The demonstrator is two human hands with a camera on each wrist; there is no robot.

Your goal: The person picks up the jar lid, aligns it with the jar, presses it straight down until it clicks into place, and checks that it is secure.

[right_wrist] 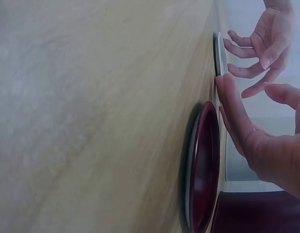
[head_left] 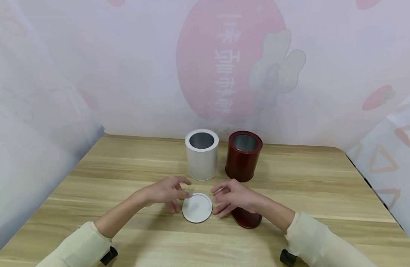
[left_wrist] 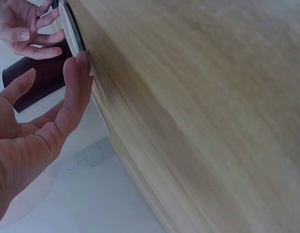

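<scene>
A white round lid lies flat on the wooden table, with one hand on either side of it. My left hand is at its left rim with fingers spread and loosely bent, holding nothing. My right hand is at its right rim in the same loose pose and partly covers a dark red lid. In the left wrist view one left fingertip reaches the white lid's edge. In the right wrist view a right fingertip meets the white lid beside the dark red lid.
Behind the hands stand two uncovered tins side by side, a white tin and a dark red tin. A pink printed backdrop closes off the back and sides. Bare wood spreads to the left and right of the hands.
</scene>
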